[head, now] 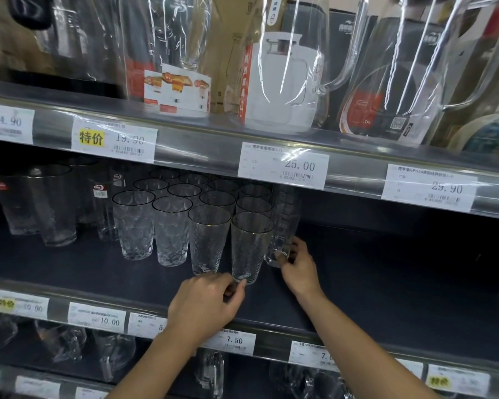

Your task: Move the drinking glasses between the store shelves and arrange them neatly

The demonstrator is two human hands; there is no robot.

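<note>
Several gold-rimmed textured drinking glasses (172,230) stand in diagonal rows on the dark middle shelf (386,272). My left hand (206,302) pinches the base of the front-right glass (251,246) of that group with its fingertips. Just to the right, a taller clear glass (284,226) stands beside the rows; my right hand (296,264) grips its base from the right side. Both glasses stand upright on the shelf.
Larger plain glasses (41,205) stand at the shelf's left. Glass pitchers and boxed jugs (283,82) fill the shelf above, with price tags (283,165) along its edge. More glassware (107,352) sits on the shelf below. The middle shelf's right half is bare.
</note>
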